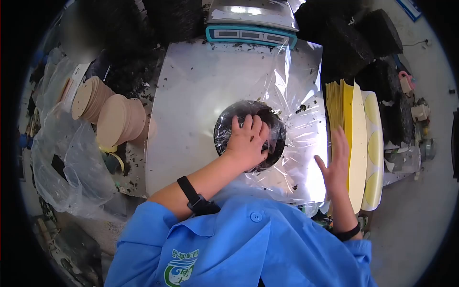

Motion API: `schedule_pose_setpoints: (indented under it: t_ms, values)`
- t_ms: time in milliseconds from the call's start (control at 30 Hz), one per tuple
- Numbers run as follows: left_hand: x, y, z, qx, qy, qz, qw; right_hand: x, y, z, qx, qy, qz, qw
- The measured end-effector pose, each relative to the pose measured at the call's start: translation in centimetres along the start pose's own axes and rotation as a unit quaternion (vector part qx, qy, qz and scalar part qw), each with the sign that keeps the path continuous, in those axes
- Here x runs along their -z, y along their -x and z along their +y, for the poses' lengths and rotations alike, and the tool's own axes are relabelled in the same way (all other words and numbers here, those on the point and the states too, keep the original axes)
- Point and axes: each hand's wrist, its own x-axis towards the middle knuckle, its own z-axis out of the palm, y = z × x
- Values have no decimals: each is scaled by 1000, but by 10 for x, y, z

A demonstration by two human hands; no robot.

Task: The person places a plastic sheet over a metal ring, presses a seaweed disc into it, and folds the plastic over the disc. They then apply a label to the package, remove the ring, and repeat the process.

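A round, dark, flat cake of what looks like pressed leafy material lies on a shiny metal board. Clear plastic film covers it and spreads, crinkled, to its right. My left hand rests on top of the cake with fingers spread, pressing on the film. Part of the cake is hidden under that hand. My right hand is off to the right, held up with its fingers straight and the thumb apart, holding nothing. It is nearest to a stack of yellow sheets.
A scale with a teal display stands at the back. To the left are stacked pinkish round discs and a clear plastic bag. A roll of round yellow labels lies right. Dark blocks sit back right; dark flakes are scattered about.
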Motion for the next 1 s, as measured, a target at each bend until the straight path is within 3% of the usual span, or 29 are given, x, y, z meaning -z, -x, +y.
schedule_pose_setpoints:
  t_ms: [33, 67, 100, 167, 200, 233, 300, 333, 367, 400, 433, 467, 500, 533, 567, 600, 633, 700, 767, 833, 867, 900, 967, 1000]
  values:
    - [-1, 0, 1, 1, 0, 0, 1000, -8, 6, 4, -156, -96, 19, 983]
    - [-2, 3, 2, -10, -17, 6, 1000, -14, 14, 9, -312, -240, -207, 896]
    - [-2, 2, 1, -19, -38, 16, 999, -20, 25, 4, -365, -389, -307, 788]
    - [-3, -2, -4, -27, -45, 27, 998, 21, -15, -22, -314, -592, -174, 721]
    - [-7, 7, -3, -33, -39, 28, 998, 35, -29, -22, -245, -609, -6, 755]
    - [-7, 10, -2, -34, -38, 26, 998, 35, -20, -13, -248, -608, -6, 754]
    - [1, 5, -3, -31, -34, -8, 999, 27, -3, 25, -274, -649, 136, 696]
    - [3, 5, -3, -30, -35, -13, 999, 5, 36, 41, -382, -526, 12, 760]
    - [2, 1, -5, -18, -30, -5, 999, -36, 84, 75, -110, -420, -119, 893]
    - [0, 2, -6, -20, -12, 8, 1000, -2, 53, -26, -13, -272, -192, 943]
    - [-3, 5, -7, -31, 4, 14, 999, 5, 40, -62, 212, -75, -232, 946]
    - [10, 6, -11, -32, 39, -28, 998, -1, 29, -84, 239, -97, -241, 935]
    - [8, 6, -28, -36, 34, -35, 998, -16, 17, -92, 224, -78, -198, 951]
    - [7, 7, -53, -53, 234, -45, 970, -27, 7, -92, 228, -79, -195, 950]
    - [16, 6, -65, -66, 424, -52, 902, -35, -1, -92, 234, -77, -192, 950]
    - [21, 15, -62, -86, 359, 28, 929, -35, -8, -93, 236, -77, -191, 950]
    - [16, 20, -49, -81, 364, 27, 928, -31, -11, -96, 221, -77, -234, 944]
    - [3, 12, -17, -38, 191, 105, 975, -20, -19, -93, 215, -69, -278, 934]
    - [2, 3, -17, 7, 192, 136, 972, -3, -17, -65, 162, -202, -110, 960]
    - [11, -5, -22, 8, 215, 49, 975, -2, -3, -25, -126, -259, -80, 954]
    - [5, -7, -24, -6, 182, 50, 982, -28, -4, -9, -175, -295, -96, 935]
    - [5, -6, -25, -13, 182, 40, 982, -69, 6, 15, -97, -269, -137, 949]
    - [8, -12, -29, -45, 182, 48, 981, -75, -42, -13, -7, -354, -216, 910]
    - [8, -12, -30, -42, 181, 44, 982, -85, -62, -23, -26, -487, -157, 859]
